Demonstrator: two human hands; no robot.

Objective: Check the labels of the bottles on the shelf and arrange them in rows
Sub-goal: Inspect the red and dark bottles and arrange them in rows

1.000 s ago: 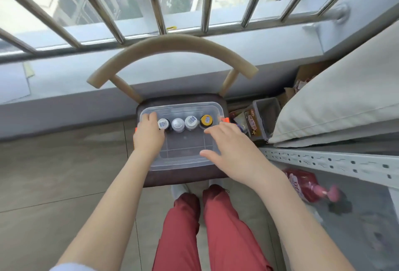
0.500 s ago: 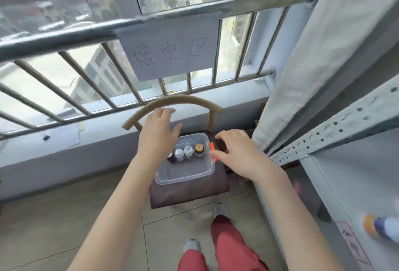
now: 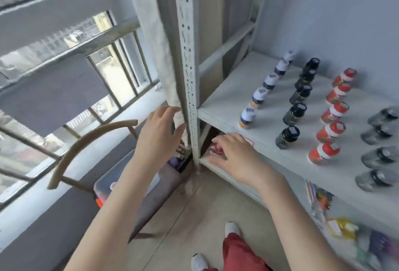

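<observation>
Indoors, four rows of bottles (image 3: 294,112) stand on the shelf (image 3: 226,98); its perforated post (image 3: 191,98) separates the left hand (image 3: 158,135) from them, the right hand (image 3: 234,156) hovers at the shelf's edge, both grips spread.

We see a matt, perforated metal upright (image 3: 188,72) and rough cloth (image 3: 154,50) beside it. The bottles (image 3: 294,113) look like glossy plastic; the near-left box (image 3: 103,184) is clear, smooth plastic.

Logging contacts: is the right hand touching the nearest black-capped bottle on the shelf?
Apart. The head view shows bare white shelf between the right hand and the black-capped bottle.
</observation>
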